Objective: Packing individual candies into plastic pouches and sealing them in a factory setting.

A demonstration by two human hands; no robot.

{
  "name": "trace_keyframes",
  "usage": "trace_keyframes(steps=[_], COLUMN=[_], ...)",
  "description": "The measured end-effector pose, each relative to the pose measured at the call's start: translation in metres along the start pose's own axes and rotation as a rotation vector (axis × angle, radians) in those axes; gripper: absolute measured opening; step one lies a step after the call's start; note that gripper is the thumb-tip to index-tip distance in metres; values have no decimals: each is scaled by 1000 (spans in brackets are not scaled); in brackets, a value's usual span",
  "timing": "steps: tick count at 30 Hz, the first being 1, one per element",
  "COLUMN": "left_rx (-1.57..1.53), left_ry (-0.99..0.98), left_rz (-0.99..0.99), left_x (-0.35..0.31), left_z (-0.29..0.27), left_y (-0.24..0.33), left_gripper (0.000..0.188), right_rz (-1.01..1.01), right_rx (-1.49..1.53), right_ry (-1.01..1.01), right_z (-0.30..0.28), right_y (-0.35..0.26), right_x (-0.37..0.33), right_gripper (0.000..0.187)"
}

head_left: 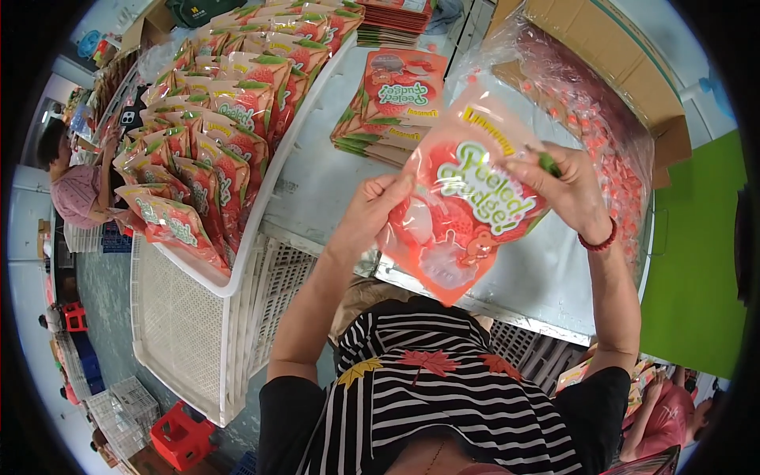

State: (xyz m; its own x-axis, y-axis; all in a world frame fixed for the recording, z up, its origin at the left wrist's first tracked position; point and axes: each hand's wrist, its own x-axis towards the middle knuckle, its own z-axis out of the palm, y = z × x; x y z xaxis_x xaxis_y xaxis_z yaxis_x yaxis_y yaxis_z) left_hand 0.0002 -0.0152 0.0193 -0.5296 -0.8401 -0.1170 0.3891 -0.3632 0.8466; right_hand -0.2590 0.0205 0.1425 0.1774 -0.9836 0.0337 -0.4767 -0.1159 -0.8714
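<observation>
A red and pink candy pouch [471, 198] with green trim and a see-through window hangs tilted between my two hands, above the table's front edge. My left hand [372, 207] pinches its left side. At its upper right, my right hand [568, 186] grips the pouch with thumb and fingers; a red bracelet circles that wrist. Just beyond the pouch lies a stack of flat matching pouches [400, 99]. Right of my hands, a clear plastic liner holds many small wrapped red candies [609, 150] in a cardboard box [625, 55].
At the left, a white tray [261, 214] holds rows of filled pouches [214, 142], above stacked white crates [186, 317]. Another pile of pouches [392, 24] sits at the back. A red stool [182, 435] stands on the floor. Other people work at far left and lower right.
</observation>
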Motion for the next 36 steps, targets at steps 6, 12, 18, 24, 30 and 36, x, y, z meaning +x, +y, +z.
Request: trace_keyframes(steps=[6,12,18,24,30,36], left_rx=[276,424,306,369,364,203], left_ry=[-146,-37,90,94,34,129], left_rz=[161,298,274,326,325,380], left_x=[1,1,-2,-10,-14,-15], left_z=[21,27,24,29,25,24], left_y=[13,29,24,28,39,31], left_gripper=[21,25,26,24,20,18], right_rz=[-424,-339,-293,-239,-312,-49], right_rx=[-367,-489,-474,-510,-335,-106], right_ry=[-138,-68,-155,-395,-141,-36], right_z=[19,31,30,26,36,50], right_y=[0,-14,-13,-19,-20,-32], right_x=[2,-5,1,7,-1,4], right_gripper=[23,28,33,26,20,19])
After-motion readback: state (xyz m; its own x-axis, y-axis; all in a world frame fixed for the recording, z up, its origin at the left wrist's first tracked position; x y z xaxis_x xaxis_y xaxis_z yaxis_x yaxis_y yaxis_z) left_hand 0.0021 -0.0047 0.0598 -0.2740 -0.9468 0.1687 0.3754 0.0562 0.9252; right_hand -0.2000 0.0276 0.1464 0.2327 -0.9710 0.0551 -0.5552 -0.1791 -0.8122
